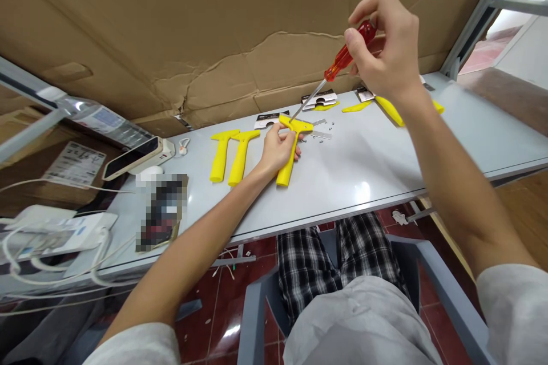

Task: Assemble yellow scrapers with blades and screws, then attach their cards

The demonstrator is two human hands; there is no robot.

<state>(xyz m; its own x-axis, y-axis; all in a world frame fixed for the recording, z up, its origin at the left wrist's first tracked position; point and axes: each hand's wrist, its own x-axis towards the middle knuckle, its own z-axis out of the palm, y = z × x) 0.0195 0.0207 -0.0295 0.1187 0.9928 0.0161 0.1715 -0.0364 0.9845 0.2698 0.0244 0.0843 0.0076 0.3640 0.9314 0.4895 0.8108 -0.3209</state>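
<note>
"Where does the view look from?"
"The person's head, facing forward and down across the surface (342,174) to cardboard (214,23) along the frame's top."
"How near?"
"Close: left hand (277,151) mid-frame, lap (366,245) low, right of centre."

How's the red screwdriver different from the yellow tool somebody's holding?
The screwdriver has a red handle and thin metal shaft; the yellow tool has a broad head. The right hand holds the screwdriver; the left hand holds the yellow tool. Both have handles.
</note>
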